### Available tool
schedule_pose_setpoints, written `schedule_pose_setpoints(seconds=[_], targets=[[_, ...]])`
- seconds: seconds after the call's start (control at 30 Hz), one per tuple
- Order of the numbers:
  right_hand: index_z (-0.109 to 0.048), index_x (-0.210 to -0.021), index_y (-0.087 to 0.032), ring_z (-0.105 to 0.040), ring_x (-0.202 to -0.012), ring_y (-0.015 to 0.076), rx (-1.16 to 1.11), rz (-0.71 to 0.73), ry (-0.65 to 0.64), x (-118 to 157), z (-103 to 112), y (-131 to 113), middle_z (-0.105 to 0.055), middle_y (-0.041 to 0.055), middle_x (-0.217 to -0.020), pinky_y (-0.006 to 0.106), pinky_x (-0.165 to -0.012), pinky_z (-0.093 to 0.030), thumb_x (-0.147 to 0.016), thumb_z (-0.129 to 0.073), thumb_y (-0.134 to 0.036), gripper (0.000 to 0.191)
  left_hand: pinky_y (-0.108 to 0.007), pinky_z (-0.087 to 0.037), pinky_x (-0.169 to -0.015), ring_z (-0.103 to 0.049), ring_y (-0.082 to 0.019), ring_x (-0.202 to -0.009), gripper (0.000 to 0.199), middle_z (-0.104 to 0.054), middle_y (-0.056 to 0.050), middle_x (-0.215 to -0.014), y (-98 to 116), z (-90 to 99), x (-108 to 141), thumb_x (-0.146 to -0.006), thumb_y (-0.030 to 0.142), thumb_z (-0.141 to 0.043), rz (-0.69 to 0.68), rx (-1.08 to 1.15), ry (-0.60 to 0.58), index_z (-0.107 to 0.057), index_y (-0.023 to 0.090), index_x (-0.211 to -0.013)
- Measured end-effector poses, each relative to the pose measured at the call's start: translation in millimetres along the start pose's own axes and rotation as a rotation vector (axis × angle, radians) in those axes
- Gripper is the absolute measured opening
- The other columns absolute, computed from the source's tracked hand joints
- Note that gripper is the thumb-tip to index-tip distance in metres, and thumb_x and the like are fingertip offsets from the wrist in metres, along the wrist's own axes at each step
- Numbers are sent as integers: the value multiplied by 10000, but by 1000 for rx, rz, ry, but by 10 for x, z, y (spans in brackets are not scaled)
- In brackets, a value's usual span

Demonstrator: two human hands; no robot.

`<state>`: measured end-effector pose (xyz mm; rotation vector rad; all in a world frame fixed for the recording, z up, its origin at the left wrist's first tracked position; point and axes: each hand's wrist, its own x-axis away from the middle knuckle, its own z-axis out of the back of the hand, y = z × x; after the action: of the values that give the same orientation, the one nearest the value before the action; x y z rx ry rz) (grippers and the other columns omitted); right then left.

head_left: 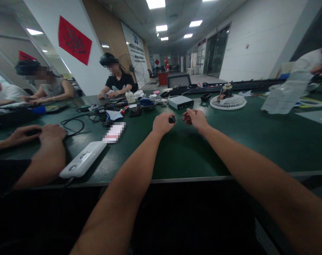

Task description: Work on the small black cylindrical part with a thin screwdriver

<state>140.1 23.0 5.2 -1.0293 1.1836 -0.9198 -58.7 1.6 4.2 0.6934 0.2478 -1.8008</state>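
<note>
Above the green table (pixel 184 159), my left hand (pixel 162 124) is closed around a small black object (pixel 172 119), which looks like a handle. A thin metal shaft (pixel 180 118) runs from it toward my right hand (pixel 195 119). The fingers of my right hand are bent together at the shaft's far end; what they pinch there is too small to make out. Just beyond my hands sits a grey metal box (pixel 181 102).
A white fan part (pixel 228 101) stands behind right, near a clear plastic bag (pixel 286 94). A white power strip (pixel 83 159) and a phone (pixel 114 132) lie left, beside another person's hands (pixel 53 131). Cables (pixel 76 124) and clutter spread behind. More people sit around.
</note>
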Motion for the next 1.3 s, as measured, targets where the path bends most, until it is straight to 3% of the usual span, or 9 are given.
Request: schedule_pose_setpoints(seconds=[0.13, 0.33, 0.5, 0.67, 0.83, 0.97, 1.13, 1.3], targets=[[-680, -859, -176, -609, -533, 140, 0, 42, 29, 0, -1, 6, -743, 92, -801, 271, -506, -442, -993, -547, -479, 357, -426, -537, -873, -668, -293, -939, 344, -718, -98, -1015, 23, 5, -11, -804, 311, -759, -9, 22, -27, -769, 249, -1142], [-682, -889, -179, -633, -552, 137, -76, 6, -68, 33, -15, -7, -763, 98, -860, 259, -513, -461, -1002, -548, -500, 365, -394, -539, -863, -663, -269, -917, 333, -718, -86, -1000, -22, 27, 3, -808, 311, -753, 33, 14, 13, -769, 264, -1137], [-685, -869, -166, -622, -511, 126, -6, 1, 11, 28, -7, -22, -746, 92, -838, 249, -486, -432, -1007, -567, -439, 328, -406, -542, -861, -658, -272, -914, 345, -713, -87, -1008, -30, 3, 1, -799, 319, -760, 4, 6, -23, -779, 275, -1140], [-673, -924, -178, -656, -564, 132, -135, -91, -55, 35, 11, -40, -766, 109, -937, 257, -532, -482, -1035, -518, -450, 332, -378, -543, -839, -657, -257, -898, 361, -717, -85, -1010, -22, 17, -7, -804, 334, -762, 22, 2, 32, -773, 272, -1160], [-670, -904, -174, -649, -546, 114, -114, -80, 13, 46, 0, -68, -759, 94, -904, 231, -509, -464, -1036, -539, -411, 301, -363, -529, -892, -658, -252, -979, 366, -717, -69, -1074, -14, 60, 3, -836, 347, -733, 56, -37, -23, -760, 293, -1197], [-681, -927, -177, -682, -592, 129, -189, -82, -79, 45, -3, -54, -759, 88, -909, 235, -522, -485, -1053, -498, -382, 302, -349, -518, -911, -653, -248, -1005, 390, -713, -73, -1106, -19, 67, 10, -851, 353, -723, 77, -38, -24, -744, 280, -1233], [-688, -900, -168, -663, -558, 122, -84, -53, -21, 31, 6, -22, -759, 93, -896, 229, -495, -458, -1035, -549, -381, 288, -355, -517, -904, -650, -251, -996, 385, -712, -74, -1105, -33, 60, 11, -849, 340, -730, 76, -44, -42, -752, 289, -1230], [-684, -935, -175, -679, -595, 127, -127, -69, -103, 39, -6, -20, -771, 101, -927, 232, -526, -483, -1049, -515, -412, 313, -358, -522, -888, -653, -248, -982, 387, -715, -75, -1085, -4, 59, 3, -860, 351, -721, 54, -40, -26, -748, 283, -1240]])
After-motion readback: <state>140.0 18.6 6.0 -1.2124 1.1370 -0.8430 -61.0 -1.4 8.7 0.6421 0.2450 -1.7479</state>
